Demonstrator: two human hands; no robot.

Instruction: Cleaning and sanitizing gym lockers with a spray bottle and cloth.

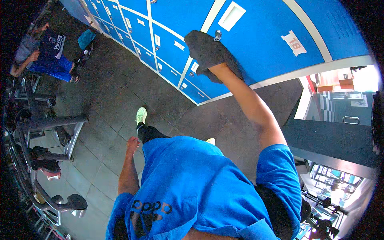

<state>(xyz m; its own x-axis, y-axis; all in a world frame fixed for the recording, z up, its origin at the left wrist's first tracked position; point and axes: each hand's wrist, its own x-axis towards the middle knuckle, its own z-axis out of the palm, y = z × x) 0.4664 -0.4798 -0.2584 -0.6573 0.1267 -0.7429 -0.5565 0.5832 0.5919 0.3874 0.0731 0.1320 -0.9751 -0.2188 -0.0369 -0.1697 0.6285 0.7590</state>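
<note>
My right hand (218, 69) is raised against the blue lockers (276, 24) and is mostly covered by a dark grey cloth (205, 50). Spread over the locker front, the cloth lies beside a small metal lock (217, 35) and below a white recessed label holder (232, 16). My fingers are hidden by the fabric. At my left side hangs my left hand (133, 145), its fingers loosely curled, with nothing visible in them.
Gym equipment with dark metal frames (58, 122) stands on the left. Beyond it, a seated person (52, 66) holds up a dark shirt. To my right are a dark counter (332, 138) and a glazed opening (344, 104). Dark tiles (108, 100) cover the floor.
</note>
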